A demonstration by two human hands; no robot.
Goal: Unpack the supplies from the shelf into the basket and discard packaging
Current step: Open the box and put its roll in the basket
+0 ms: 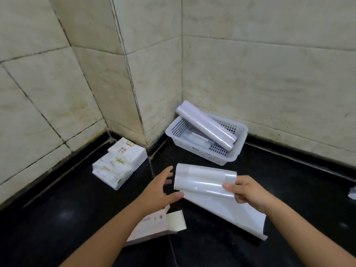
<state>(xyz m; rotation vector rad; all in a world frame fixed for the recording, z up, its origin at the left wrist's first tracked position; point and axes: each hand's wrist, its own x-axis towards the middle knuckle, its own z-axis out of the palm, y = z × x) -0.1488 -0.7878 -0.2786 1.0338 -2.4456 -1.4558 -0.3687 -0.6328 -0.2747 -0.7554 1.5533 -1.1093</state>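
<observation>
My right hand (245, 190) grips the right end of a clear plastic pack of white rolls (202, 179), held just above the black floor. A flat white sheet (231, 212) hangs below the pack. My left hand (160, 191) is spread open beside the pack's left end, fingers apart, with nothing in it. A white perforated basket (238, 149) stands in the tiled corner. A pack of two long wrapped rolls (206, 125) lies slanted across it, over other white items inside.
An opened flat cardboard box (154, 227) lies on the floor under my left forearm. A stack of white tissue packs (119, 163) leans against the left wall. A crumpled bit of clear plastic (352, 192) sits at the right edge. Tiled walls close the corner.
</observation>
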